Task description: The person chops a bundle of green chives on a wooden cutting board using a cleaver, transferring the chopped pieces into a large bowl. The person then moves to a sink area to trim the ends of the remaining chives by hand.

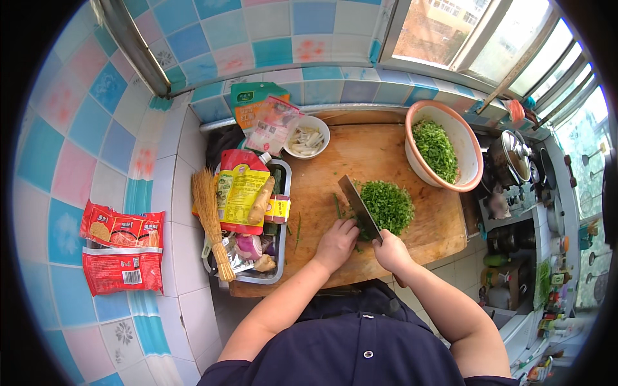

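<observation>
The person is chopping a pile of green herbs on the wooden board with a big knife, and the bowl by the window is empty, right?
Not quite. The head view shows the bowl by the window already holds chopped greens. The rest is right: the right hand holds the knife at the green herb pile on the wooden board.
</observation>
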Demonstrator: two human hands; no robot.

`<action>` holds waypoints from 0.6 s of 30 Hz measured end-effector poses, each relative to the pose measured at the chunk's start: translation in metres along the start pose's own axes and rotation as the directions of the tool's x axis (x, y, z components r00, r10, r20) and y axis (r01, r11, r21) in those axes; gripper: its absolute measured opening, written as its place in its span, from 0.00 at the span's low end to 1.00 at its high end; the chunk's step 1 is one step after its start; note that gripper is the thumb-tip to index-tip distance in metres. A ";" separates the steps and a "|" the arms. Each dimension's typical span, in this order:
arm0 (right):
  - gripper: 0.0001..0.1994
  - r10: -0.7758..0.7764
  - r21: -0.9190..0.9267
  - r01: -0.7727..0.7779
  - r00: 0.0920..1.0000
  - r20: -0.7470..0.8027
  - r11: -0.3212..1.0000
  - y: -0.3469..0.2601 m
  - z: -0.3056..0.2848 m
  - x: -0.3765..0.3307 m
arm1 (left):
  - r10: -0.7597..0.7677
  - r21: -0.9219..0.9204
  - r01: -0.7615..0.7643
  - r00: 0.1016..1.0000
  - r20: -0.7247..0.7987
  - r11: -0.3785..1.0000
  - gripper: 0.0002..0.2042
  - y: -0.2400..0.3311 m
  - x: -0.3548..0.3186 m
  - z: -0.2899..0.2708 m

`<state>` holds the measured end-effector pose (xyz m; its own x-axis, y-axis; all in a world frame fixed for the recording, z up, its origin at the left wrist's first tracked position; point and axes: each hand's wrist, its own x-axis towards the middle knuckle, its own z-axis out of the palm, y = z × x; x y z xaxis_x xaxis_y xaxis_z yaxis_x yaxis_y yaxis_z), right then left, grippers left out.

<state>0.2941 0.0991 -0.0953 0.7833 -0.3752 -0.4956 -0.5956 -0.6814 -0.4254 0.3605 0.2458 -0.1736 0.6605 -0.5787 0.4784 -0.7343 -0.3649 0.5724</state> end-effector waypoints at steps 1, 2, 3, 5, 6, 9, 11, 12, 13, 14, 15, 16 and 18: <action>0.13 0.018 0.094 -0.022 0.999 0.047 0.995 0.001 -0.006 0.004 | 0.010 -0.018 -0.010 1.000 -0.006 1.000 0.07 0.000 -0.001 -0.002; 0.13 0.031 0.180 -0.048 0.995 0.095 0.983 0.002 -0.013 0.007 | 0.019 -0.006 -0.019 1.000 0.014 1.000 0.08 0.000 0.000 -0.002; 0.13 0.061 0.195 -0.082 0.992 0.110 0.977 0.001 -0.020 0.005 | 0.028 0.005 -0.028 0.999 0.033 1.000 0.08 0.000 0.000 -0.002; 0.13 0.119 0.228 -0.151 0.982 0.148 0.962 -0.002 -0.034 -0.006 | 0.024 0.029 -0.025 0.999 0.030 0.999 0.09 0.001 0.001 -0.003; 0.14 0.078 0.173 -0.094 0.992 0.098 0.980 -0.001 -0.039 -0.012 | 0.012 0.041 -0.012 1.000 0.008 0.999 0.08 0.005 0.005 -0.002; 0.15 -0.001 0.106 -0.004 0.999 0.051 0.994 0.017 -0.039 -0.017 | -0.050 0.053 0.051 0.998 -0.022 0.997 0.08 0.007 0.009 0.007; 0.15 0.000 0.119 -0.007 0.998 0.065 0.993 0.024 -0.032 -0.017 | -0.081 0.054 0.082 0.996 -0.021 0.995 0.08 0.007 0.009 0.013; 0.15 0.009 0.112 -0.017 0.997 0.072 0.994 0.026 -0.029 -0.017 | -0.087 0.056 0.088 0.996 -0.016 0.995 0.08 0.007 0.010 0.014; 0.15 0.017 0.105 -0.025 0.997 0.079 0.994 0.026 -0.028 -0.017 | -0.094 0.058 0.094 0.996 -0.012 0.994 0.08 0.008 0.010 0.016; 0.15 0.044 0.077 -0.052 0.995 0.094 0.996 0.020 -0.030 -0.018 | -0.086 0.051 0.087 0.996 -0.018 0.995 0.08 0.007 0.009 0.016; 0.15 0.081 0.108 -0.094 0.989 0.124 0.990 0.016 -0.030 -0.019 | -0.078 0.045 0.079 0.997 -0.024 0.996 0.08 0.007 0.009 0.016; 0.15 0.116 0.137 -0.137 0.981 0.155 0.981 0.012 -0.030 -0.018 | -0.070 0.039 0.072 0.997 -0.031 0.997 0.08 0.006 0.008 0.016; 0.15 0.144 0.155 -0.174 0.972 0.185 0.973 0.005 -0.027 -0.014 | -0.079 0.041 0.080 0.996 -0.031 0.996 0.08 0.008 0.008 0.017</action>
<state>0.2854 0.0840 -0.0699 0.6427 -0.3471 -0.6830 -0.7429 -0.5001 -0.4450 0.3575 0.2261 -0.1765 0.7211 -0.5249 0.4521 -0.6846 -0.4398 0.5813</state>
